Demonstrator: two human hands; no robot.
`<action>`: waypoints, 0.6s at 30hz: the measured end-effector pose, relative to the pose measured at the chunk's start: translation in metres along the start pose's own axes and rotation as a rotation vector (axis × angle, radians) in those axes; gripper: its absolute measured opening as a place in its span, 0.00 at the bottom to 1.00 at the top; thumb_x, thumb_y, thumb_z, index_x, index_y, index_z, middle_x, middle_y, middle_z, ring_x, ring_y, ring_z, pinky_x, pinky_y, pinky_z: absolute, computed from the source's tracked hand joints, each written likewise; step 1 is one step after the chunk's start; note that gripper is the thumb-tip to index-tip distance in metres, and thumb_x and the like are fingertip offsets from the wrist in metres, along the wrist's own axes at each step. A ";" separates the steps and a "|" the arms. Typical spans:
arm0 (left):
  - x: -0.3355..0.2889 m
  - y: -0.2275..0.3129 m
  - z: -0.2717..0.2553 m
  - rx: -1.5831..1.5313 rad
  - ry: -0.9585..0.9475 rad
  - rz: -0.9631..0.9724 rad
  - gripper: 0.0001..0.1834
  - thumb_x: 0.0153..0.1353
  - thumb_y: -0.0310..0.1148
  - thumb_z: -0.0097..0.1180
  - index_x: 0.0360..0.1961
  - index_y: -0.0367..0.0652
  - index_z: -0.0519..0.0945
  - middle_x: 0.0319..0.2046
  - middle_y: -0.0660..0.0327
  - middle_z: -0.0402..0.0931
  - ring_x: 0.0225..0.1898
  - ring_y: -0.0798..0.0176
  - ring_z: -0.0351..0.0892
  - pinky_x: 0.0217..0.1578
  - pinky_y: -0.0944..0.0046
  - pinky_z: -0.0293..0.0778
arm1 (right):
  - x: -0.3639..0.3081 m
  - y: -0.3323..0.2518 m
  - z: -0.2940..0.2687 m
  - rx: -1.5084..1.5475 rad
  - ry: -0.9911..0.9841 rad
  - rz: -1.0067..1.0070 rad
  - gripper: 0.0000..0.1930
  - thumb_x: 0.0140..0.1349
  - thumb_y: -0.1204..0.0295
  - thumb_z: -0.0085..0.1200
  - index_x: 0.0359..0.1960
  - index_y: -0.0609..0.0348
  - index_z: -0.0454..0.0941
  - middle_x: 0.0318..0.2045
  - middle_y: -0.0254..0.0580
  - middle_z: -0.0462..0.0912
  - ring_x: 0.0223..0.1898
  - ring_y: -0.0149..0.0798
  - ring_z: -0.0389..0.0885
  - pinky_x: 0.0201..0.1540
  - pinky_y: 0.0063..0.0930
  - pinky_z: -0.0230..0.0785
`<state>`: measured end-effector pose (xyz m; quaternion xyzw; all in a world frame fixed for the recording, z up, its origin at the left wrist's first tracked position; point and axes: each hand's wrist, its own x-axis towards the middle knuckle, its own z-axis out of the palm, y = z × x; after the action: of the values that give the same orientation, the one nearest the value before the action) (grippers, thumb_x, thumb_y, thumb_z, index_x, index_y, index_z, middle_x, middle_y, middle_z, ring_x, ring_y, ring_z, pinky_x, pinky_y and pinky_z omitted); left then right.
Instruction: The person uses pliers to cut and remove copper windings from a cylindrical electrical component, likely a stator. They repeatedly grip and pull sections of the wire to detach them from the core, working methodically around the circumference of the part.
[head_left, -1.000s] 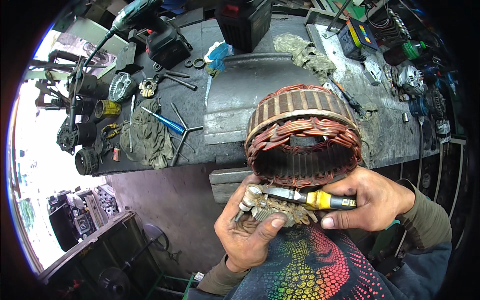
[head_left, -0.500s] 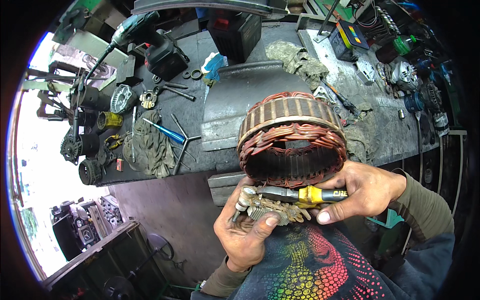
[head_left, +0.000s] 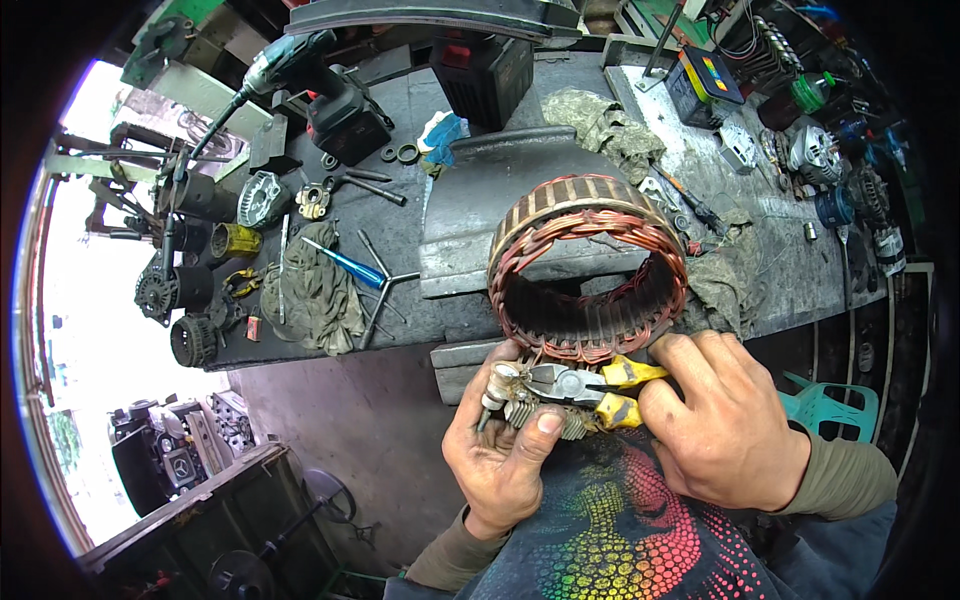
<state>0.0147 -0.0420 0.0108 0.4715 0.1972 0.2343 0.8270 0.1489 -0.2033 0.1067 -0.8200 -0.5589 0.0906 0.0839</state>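
My left hand (head_left: 497, 465) grips a dirty finned rectifier assembly (head_left: 521, 413), fingers behind it and thumb across its front. A pale round terminal sits at its left end. My right hand (head_left: 725, 415) is closed around the yellow handles of a pair of cutting pliers (head_left: 575, 384). The handles are spread apart, and the grey jaws lie against the rectifier close to the terminal. The exact bite point is hard to make out. Just beyond both hands, an alternator stator (head_left: 590, 225) with copper windings stands tilted, its lower rim touching or nearly touching the rectifier.
On the bench, a dark curved metal piece (head_left: 478, 190) lies behind the stator. Leftward are a cordless impact driver (head_left: 340, 105), a rag (head_left: 310, 290), a blue screwdriver (head_left: 345, 262) and a three-way wrench (head_left: 382, 285). A battery (head_left: 703, 85) and alternator parts (head_left: 812, 155) stand right.
The pliers have turned so their jaws show flat and their handles are spread. My right hand has rolled over, with its back now upward. The stator's opening has tilted more into view.
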 end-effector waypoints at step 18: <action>-0.002 0.026 0.005 0.326 -0.003 -0.086 0.39 0.65 0.28 0.74 0.72 0.30 0.67 0.56 0.52 0.81 0.55 0.62 0.84 0.56 0.62 0.82 | 0.046 0.076 0.021 0.786 0.529 0.207 0.36 0.47 0.61 0.82 0.54 0.70 0.79 0.44 0.39 0.81 0.43 0.33 0.78 0.45 0.30 0.72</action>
<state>0.0108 -0.0350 0.0361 0.5909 0.2513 0.1628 0.7491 0.2284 -0.1868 0.0656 -0.7723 -0.3575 0.0911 0.5172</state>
